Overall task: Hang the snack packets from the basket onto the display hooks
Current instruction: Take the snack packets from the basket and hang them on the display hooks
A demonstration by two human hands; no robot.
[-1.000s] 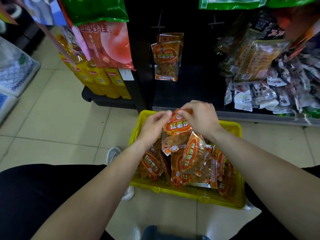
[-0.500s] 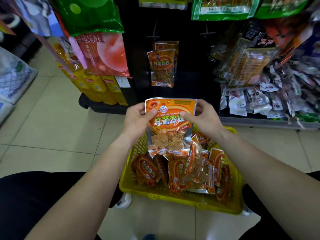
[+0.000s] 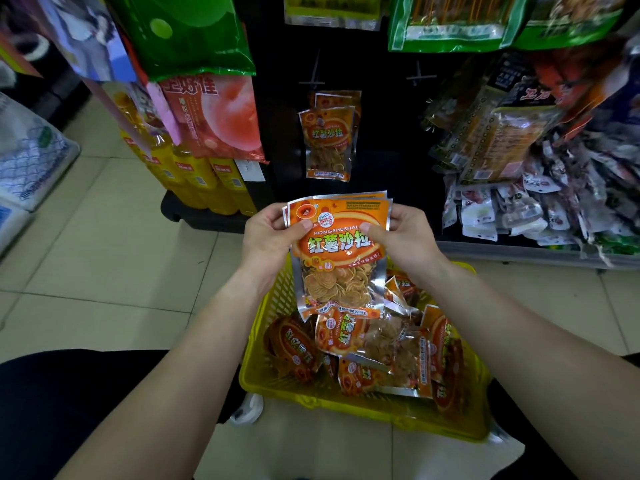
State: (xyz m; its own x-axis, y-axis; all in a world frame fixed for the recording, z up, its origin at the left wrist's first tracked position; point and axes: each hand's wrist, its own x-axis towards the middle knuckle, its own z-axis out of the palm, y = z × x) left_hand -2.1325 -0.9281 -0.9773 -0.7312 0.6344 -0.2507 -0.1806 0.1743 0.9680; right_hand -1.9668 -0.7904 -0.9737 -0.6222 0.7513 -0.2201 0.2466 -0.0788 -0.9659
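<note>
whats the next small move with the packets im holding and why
Probably raise the held packets up and forward toward the hanging packets of the same kind on the dark panel. Both the left hand and right hand pinch their top corners above the basket, upright and front-facing, so they look ready for hanging.

pkts (image 3: 374, 348) in basket (image 3: 311, 393), below hooks (image 3: 313, 79)

Beige tiled floor (image 3: 104, 258). Yellow bottles (image 3: 194, 178), in a row on a low black base (image 3: 194, 216). Large green bag (image 3: 194, 32) hanging above a red peach-printed bag (image 3: 221, 116). White patterned sack (image 3: 31, 161), far left. Small white sachets (image 3: 502, 216), heaped on the lower right shelf. Green-edged packs (image 3: 457, 26), top right.
</note>
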